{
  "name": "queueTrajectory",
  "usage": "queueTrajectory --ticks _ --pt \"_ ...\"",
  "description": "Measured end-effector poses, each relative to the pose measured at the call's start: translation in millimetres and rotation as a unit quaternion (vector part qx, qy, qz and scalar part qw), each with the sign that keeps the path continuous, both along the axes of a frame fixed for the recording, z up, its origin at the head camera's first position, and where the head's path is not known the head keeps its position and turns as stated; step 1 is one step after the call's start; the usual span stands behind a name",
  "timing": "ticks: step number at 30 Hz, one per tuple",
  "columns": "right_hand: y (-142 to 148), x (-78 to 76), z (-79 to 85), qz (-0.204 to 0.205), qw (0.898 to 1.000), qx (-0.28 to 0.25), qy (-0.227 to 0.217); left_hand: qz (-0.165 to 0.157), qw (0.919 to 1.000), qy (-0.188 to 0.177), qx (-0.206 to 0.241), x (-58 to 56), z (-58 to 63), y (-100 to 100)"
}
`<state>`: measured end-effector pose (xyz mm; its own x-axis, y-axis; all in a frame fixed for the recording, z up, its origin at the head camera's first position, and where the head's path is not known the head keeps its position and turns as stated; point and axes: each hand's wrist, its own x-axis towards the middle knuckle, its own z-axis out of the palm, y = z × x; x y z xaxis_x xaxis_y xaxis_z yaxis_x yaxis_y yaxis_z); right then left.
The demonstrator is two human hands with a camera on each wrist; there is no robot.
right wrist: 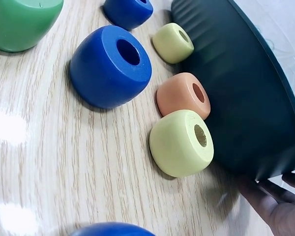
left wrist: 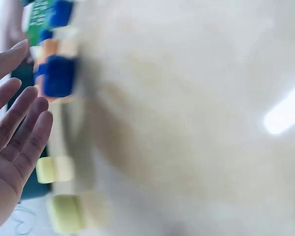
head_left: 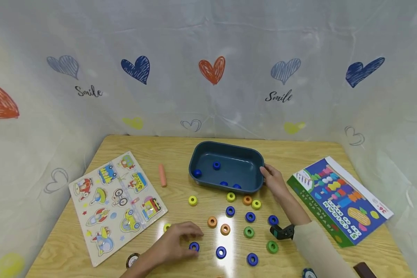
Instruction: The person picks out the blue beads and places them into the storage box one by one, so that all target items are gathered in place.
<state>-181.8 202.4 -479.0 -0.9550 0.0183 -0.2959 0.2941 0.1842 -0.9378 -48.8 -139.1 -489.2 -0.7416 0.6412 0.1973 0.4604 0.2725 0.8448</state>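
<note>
A dark teal plastic tub [head_left: 226,184] stands toward the back of the table with several blue beads inside, one of them at its middle [head_left: 216,165]. My right hand [head_left: 275,180] grips the tub's right end, thumb at the rim. Fingers [right wrist: 258,194] of that hand show under the tub's edge in the right wrist view. Low over the table, my left hand [head_left: 178,242] reaches around a blue bead [head_left: 194,247], holding nothing. Its fingers look nearly straight in the left wrist view, with a blue bead [left wrist: 59,76] just beyond the tips.
Several blue, green, orange and yellow beads [head_left: 249,232] lie scattered before the tub. A wooden picture puzzle board [head_left: 114,204] lies left, beside an orange stick [head_left: 162,175]. On the right is a colourful bead-toy box [head_left: 340,200]. Round black-and-white discs [head_left: 133,259] sit near the front.
</note>
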Motion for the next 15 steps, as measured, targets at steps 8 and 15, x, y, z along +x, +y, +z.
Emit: queueTrajectory --ticks 8,15 --pt "1 -0.5 -0.3 0.000 1.000 -0.005 0.008 -0.017 0.9990 0.041 -0.001 17.1 -17.4 -1" --pt "-1 -0.5 -1.6 -0.003 1.000 -0.008 0.002 -0.013 0.9999 0.000 -0.007 17.5 -18.6 -4"
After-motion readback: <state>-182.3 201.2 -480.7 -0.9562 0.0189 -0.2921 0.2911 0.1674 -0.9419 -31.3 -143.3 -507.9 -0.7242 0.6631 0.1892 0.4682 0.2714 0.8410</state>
